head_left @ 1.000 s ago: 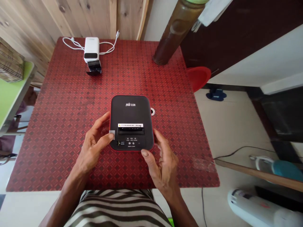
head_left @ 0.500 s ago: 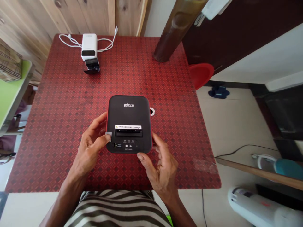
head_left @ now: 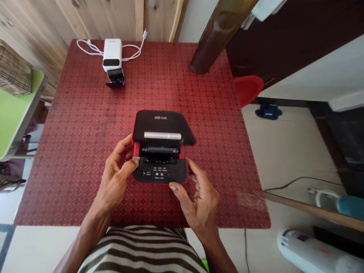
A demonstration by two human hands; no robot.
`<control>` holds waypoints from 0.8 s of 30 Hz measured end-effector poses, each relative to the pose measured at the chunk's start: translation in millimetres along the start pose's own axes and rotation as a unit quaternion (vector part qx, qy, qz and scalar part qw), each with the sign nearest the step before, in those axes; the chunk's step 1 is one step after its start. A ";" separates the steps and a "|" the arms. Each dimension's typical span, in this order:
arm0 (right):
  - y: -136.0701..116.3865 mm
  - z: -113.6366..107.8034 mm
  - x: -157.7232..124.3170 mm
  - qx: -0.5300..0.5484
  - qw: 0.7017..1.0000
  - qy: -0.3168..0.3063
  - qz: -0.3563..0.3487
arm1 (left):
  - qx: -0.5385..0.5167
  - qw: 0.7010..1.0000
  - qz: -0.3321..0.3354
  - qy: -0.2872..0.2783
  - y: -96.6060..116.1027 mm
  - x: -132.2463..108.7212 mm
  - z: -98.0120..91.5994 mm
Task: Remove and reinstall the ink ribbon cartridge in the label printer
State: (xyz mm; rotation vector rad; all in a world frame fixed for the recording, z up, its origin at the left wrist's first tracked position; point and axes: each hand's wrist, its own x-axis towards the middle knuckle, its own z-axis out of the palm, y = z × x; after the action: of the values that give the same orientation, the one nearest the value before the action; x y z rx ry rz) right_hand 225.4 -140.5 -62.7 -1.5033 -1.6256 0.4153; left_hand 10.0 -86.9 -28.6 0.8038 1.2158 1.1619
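Note:
A black and red receipt printer (head_left: 160,172) sits on the red patterned table (head_left: 79,125) in front of me. Its lid (head_left: 162,123) is tilted up and back, showing a grey roller bar and the paper bay. My left hand (head_left: 118,176) grips the printer's left side, thumb on the grey latch button. My right hand (head_left: 196,193) cups the front right corner, thumb against the front edge.
A white power bank (head_left: 112,55) with a white cable and a small black stand lies at the table's far left. A tall brown bottle (head_left: 216,36) stands at the far right. A red stool (head_left: 247,89) and a white appliance (head_left: 315,254) sit on the floor to the right.
The printer's lid has sprung open and tilted back under my left thumb's press on the latch. Both hands stay at the printer's sides.

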 end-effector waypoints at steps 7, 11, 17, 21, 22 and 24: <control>-1.4 -7.5 8.1 -0.001 1.000 -0.024 -0.002 | 0.022 0.999 0.021 -0.012 -9.6 2.0 -7.7; -2.1 -20.9 18.3 -0.002 0.998 -0.067 -0.008 | 0.014 0.999 0.039 -0.031 -14.3 1.6 -11.5; -13.0 -35.8 49.8 -0.032 0.999 -0.017 -0.037 | 0.018 0.998 0.048 -0.045 -14.2 1.0 -14.8; -25.8 -31.6 81.2 -0.081 0.990 -0.029 -0.109 | 0.018 0.998 0.041 -0.045 -15.7 1.5 -16.0; -28.1 -28.7 88.9 -0.090 0.987 -0.045 -0.124 | 0.015 0.998 0.044 -0.045 -16.6 1.9 -16.4; -30.8 -21.5 102.7 -0.111 0.980 -0.080 -0.146 | 0.007 0.998 0.053 -0.045 -18.6 2.9 -17.3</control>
State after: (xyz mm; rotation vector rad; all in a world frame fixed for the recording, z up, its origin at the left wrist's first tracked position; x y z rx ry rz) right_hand 231.7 -58.4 9.2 -1.3878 -2.0400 0.1997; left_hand -2.6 -90.9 -50.5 0.9307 1.1199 1.1903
